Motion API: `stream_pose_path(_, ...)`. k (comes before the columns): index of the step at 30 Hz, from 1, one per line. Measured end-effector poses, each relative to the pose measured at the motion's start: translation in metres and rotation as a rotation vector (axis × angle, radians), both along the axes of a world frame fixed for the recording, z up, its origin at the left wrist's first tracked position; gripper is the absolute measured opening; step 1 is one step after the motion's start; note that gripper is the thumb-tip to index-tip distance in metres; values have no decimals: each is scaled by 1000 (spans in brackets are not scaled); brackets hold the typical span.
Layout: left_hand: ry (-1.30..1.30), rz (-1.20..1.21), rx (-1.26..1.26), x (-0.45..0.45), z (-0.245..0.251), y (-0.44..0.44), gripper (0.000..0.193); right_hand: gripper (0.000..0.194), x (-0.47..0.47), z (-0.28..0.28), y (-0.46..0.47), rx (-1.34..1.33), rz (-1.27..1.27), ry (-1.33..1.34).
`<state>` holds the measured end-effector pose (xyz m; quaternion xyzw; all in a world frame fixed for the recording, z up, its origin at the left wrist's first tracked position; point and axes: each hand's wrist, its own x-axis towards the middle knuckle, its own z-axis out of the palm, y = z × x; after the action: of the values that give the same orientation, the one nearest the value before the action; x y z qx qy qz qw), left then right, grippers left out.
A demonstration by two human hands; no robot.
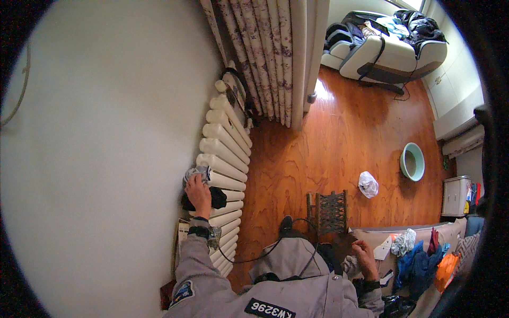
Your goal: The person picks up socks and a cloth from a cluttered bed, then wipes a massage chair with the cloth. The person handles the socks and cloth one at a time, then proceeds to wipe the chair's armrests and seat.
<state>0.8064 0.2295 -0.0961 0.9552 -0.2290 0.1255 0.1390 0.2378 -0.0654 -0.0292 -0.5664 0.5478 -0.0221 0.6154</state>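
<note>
My left hand (199, 195) rests on a crumpled grey cloth (194, 173) on top of the cream radiator (225, 148), close to the wall. Beside and partly under that hand, a black cloth (218, 198) lies over the radiator's top. On the right, my right hand (364, 256) is curled near the edge of the bed or sofa. Grey fabric (350, 265) hangs just left of it; whether the fingers hold it cannot be told. A dark cable loops across in front of my body.
A woven folding stool (333, 212) stands on the wood floor ahead. Farther right are a white plastic bag (368, 185) and a pale green basin (406, 162). Clothes (417, 262) lie at lower right. Floral curtains (262, 59) hang beyond the radiator; a massage chair (381, 55) stands behind.
</note>
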Motion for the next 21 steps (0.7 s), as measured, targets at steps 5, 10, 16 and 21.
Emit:
stream_pose_path(5, -16, 85, -223, 12, 1, -4, 34, 22, -2, -6, -3, 9, -3, 15)
stream_pose_path(10, 59, -30, -99, -1, -8, -15, 38, 23, -12, -17, -6, -4, -28, -32)
stream_pose_path(16, 172, -85, -66, 13, -6, 2, 34, 25, -23, -22, -2, -195, -4, 8)
stream_pose_path(21, -22, -16, -19, 13, 15, -21, 37, 26, -39, -24, 9, -136, -212, 3)
